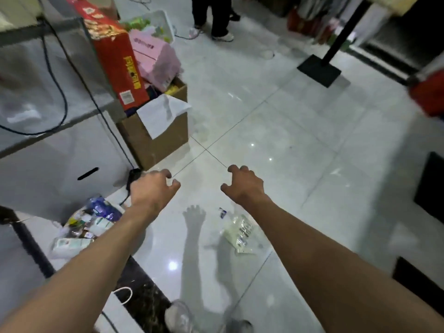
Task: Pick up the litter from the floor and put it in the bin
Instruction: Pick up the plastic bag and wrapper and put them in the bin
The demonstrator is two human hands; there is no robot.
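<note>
Both hands (153, 188) (242, 186) seemingly empty, outstretched

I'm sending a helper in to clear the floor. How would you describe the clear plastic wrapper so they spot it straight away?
Start at the brown cardboard box against the grey cabinet, then come across the pale floor tiles toward the person's feet. The clear plastic wrapper lies flat below the right hand. It is crinkled, see-through and yellowish with dark print, far larger than the small blue scrap beside it.
</note>
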